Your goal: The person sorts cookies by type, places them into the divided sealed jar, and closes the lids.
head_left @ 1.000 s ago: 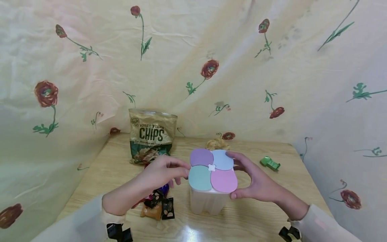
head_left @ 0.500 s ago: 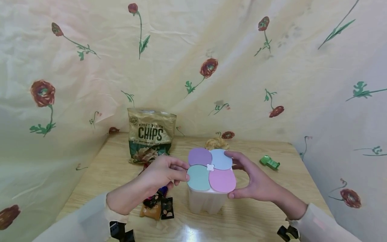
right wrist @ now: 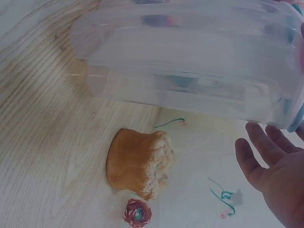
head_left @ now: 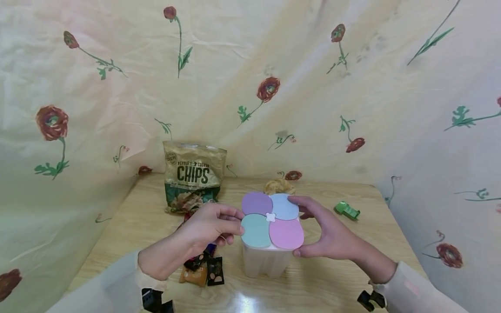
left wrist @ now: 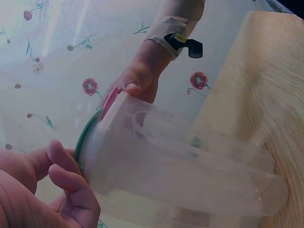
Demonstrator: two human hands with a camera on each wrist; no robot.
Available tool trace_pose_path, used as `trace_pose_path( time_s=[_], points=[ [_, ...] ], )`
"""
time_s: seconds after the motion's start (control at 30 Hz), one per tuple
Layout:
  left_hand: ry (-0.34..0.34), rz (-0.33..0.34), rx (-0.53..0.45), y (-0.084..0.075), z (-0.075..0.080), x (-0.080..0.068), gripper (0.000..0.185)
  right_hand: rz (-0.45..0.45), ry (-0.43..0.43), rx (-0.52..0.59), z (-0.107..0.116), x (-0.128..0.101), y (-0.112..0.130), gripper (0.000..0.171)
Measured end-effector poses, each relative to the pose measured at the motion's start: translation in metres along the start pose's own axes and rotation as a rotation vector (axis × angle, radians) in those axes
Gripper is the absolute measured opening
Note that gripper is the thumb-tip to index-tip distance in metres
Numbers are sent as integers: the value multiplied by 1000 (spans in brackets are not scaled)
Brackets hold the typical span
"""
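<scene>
A tall translucent four-lobed container (head_left: 266,263) stands upright on the table, its lid bearing purple, blue, teal (head_left: 255,230) and pink petal-shaped flaps around a small white centre piece. At the lid's left edge, my left hand (head_left: 209,224) pinches the rim beside the teal flap with thumb and index finger. My right hand (head_left: 332,237) grips the opposite side, thumb at the front under the pink flap and fingers at the back by the blue one. In the left wrist view the teal flap (left wrist: 85,135) lies close to my left fingertips (left wrist: 59,151).
A chips bag (head_left: 193,176) stands at the back left. Small wrapped snacks (head_left: 195,274) lie left of the container, partly behind my left arm. A bread roll (right wrist: 135,161) sits behind the container. A green wrapped packet (head_left: 347,210) lies at the right.
My left hand has closed in on the lid's edge, its thumb now at the teal flap and its other fingers more curled. The right hand keeps its hold; the view shifts slightly.
</scene>
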State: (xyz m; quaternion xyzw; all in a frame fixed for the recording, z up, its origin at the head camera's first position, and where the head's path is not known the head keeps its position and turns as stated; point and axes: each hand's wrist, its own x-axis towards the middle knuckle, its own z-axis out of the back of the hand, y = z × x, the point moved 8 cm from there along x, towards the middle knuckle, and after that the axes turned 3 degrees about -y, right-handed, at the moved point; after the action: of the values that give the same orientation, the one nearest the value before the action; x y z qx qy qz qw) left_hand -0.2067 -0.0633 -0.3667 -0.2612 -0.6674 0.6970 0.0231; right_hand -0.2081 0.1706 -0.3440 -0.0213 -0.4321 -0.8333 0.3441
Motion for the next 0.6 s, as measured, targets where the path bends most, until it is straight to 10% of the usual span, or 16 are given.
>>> trace_pose_path(
  time_s=[0.6],
  points=[
    [27,-373,304,-14,6,-5,38,-17,17,-5,-4,-4,-13,108]
  ],
)
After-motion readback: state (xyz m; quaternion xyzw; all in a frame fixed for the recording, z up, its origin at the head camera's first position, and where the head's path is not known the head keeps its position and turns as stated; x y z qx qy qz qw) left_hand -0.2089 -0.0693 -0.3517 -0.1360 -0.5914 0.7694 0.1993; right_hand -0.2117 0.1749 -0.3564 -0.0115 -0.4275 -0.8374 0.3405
